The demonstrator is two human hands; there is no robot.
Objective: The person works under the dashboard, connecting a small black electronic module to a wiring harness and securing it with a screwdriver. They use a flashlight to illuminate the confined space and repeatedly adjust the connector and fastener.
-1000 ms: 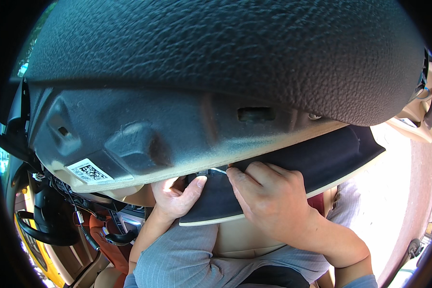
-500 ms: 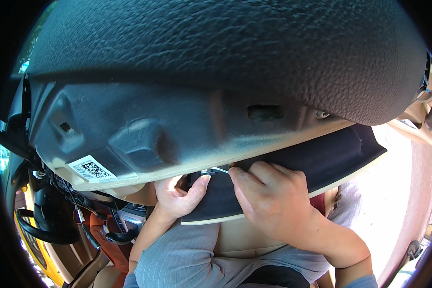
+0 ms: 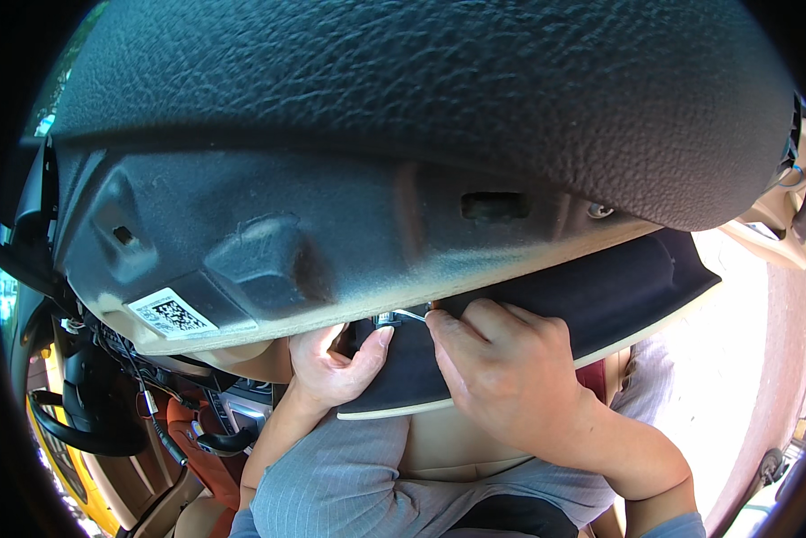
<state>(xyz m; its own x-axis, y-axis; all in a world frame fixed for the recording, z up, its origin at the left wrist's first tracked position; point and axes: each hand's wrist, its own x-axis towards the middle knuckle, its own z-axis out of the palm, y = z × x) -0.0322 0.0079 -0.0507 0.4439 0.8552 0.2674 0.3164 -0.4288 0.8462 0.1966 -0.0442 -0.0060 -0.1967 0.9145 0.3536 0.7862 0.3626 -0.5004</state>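
A dark trim panel [image 3: 591,300] with a cream edge lies across my lap, beneath the lip of the dashboard. My left hand [image 3: 338,369] grips its left part, thumb on the dark face and the other fingers partly hidden. Beside that thumb tip is a small shiny metal piece [image 3: 385,317], mostly covered by the dashboard lip. My right hand [image 3: 506,372] is closed in a pinch around a thin metal tool [image 3: 411,315], whose shaft points left to the metal piece. The tool's handle is hidden in the fingers, so its exact kind does not show.
The bulky dark dashboard [image 3: 349,233] overhangs both hands. A steering wheel [image 3: 85,435], loose wiring [image 3: 156,421] and a gear lever [image 3: 228,441] are at left. An opened door [image 3: 793,211] stands at right above bright ground [image 3: 730,359].
Both hands stay in nearly the same place. The right fingers and the thin tool have shifted very slightly; the grip is unchanged.
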